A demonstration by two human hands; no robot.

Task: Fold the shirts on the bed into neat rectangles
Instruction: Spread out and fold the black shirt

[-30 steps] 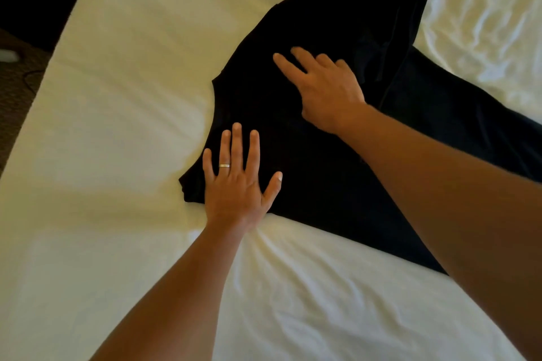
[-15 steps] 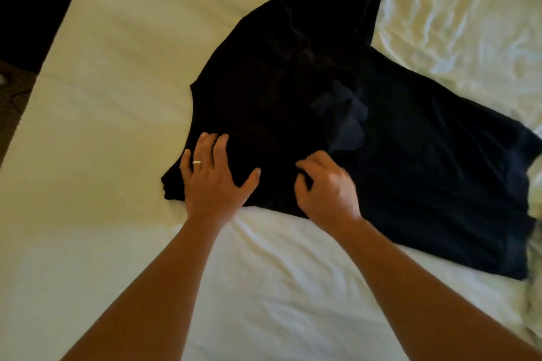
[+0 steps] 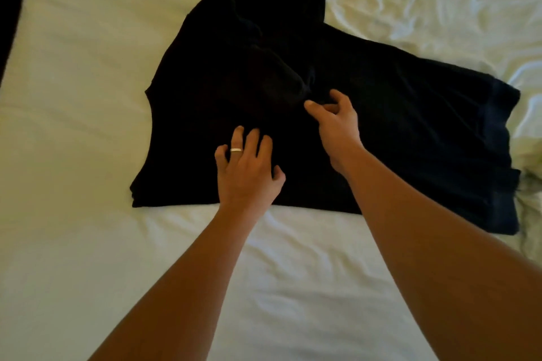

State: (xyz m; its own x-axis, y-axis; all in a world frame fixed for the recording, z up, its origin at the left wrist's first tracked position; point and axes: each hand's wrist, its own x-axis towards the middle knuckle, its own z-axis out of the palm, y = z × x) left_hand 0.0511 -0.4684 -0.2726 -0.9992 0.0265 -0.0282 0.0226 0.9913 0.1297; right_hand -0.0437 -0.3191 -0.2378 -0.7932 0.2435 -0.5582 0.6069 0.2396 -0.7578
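The shirt (image 3: 381,138) is black all over, plain and without print, its hem band (image 3: 498,155) reading a shade bluer. The bed sheet (image 3: 73,97) beneath is white (tinged yellowish at the left and far right). A silver-coloured ring (image 3: 236,150) shows on one finger.

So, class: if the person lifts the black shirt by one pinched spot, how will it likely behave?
The black shirt will probably sag limply: it already bunches in soft ridges near the right hand. It looks light and thin, lying flat on the white sheet. Pushed by the left hand, it would likely wrinkle rather than slide whole.
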